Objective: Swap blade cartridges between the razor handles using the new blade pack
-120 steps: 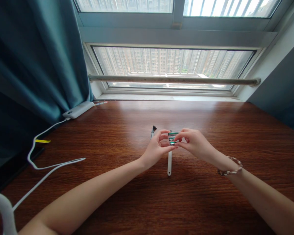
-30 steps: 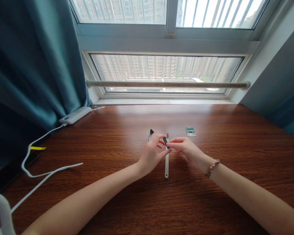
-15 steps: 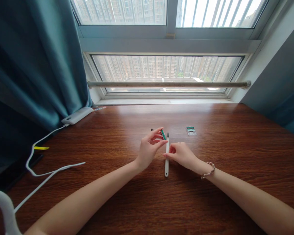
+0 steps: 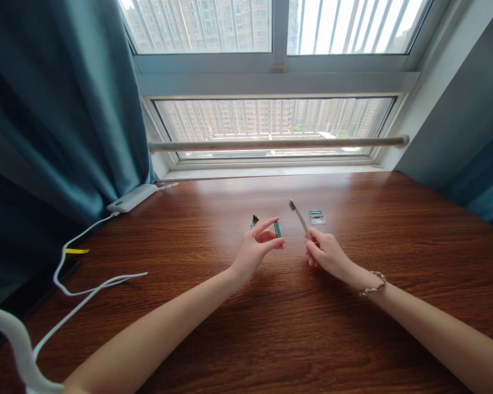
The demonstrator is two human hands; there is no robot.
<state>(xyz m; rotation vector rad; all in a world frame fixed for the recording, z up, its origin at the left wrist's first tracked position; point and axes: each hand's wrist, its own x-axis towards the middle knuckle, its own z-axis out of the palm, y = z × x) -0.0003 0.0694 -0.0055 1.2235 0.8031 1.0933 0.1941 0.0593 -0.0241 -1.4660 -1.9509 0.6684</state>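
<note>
My left hand (image 4: 259, 244) pinches a small, narrow green-and-black strip (image 4: 277, 229) upright between thumb and forefinger; its exact kind is too small to make out. In my right hand (image 4: 324, 250) is a pale toothbrush (image 4: 301, 220), gripped by its handle, with dark bristles at the upper left end. The brush is raised above the table and stands apart from the strip. Just behind my left hand lies a small dark object (image 4: 254, 220), partly covered by the fingers. Beyond my right hand sits a clear plastic case (image 4: 316, 216) with similar green-and-black strips in it.
The brown wooden table (image 4: 230, 339) runs up to the window sill. At left are a white power strip (image 4: 132, 198), a white cable (image 4: 86, 290), a yellow tag (image 4: 77, 251) and a curved white stand (image 4: 18, 339). A blue curtain (image 4: 66, 98) hangs there.
My right hand has picked the toothbrush up from the table and moved it right, tilting its head up and left. My left hand keeps the strip, shifted slightly. The view has turned a little.
</note>
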